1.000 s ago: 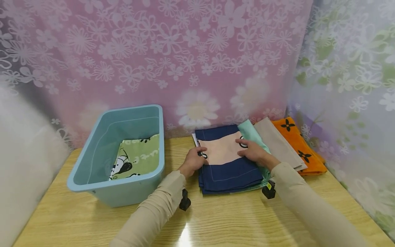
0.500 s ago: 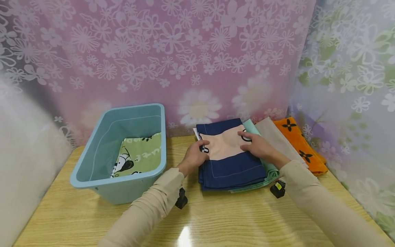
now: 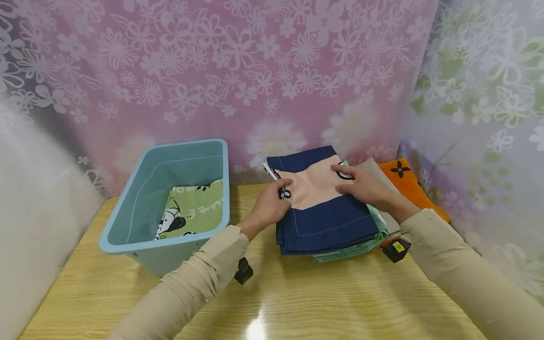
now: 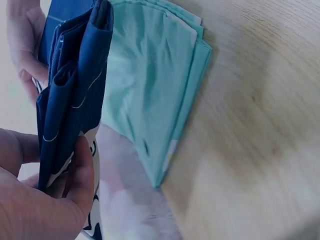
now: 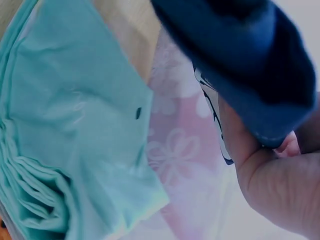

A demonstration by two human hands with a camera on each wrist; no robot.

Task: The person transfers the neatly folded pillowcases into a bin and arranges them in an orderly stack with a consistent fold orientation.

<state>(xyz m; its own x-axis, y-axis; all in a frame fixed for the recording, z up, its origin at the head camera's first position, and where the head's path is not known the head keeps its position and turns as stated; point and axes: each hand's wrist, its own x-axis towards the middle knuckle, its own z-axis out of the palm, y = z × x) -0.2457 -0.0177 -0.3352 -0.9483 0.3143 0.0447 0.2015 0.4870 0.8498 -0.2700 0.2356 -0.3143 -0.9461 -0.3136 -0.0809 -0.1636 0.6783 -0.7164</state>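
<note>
A folded navy cloth (image 3: 327,229) with a pale pink band is lifted level between both hands. My left hand (image 3: 269,205) grips its left edge, thumb on top and fingers underneath. On the opposite edge, my right hand (image 3: 369,189) holds it the same way. In the left wrist view the navy layers (image 4: 85,70) are stacked between thumb and fingers, raised over a folded mint-green cloth (image 4: 155,75) on the table. The right wrist view shows a navy fold (image 5: 250,65) in the hand, with the mint cloth (image 5: 85,110) below.
A light blue plastic tub (image 3: 163,243) stands on the left, holding a folded green cloth (image 3: 195,212) with a cartoon print. Right of the mint cloth lie a grey cloth (image 3: 374,169) and an orange cloth (image 3: 408,182). A floral curtain (image 3: 255,94) hangs behind the wooden table (image 3: 289,302).
Both hands have raised the navy cloth off the mint cloth, up and slightly toward the back wall. The tub and the other cloths stay in place.
</note>
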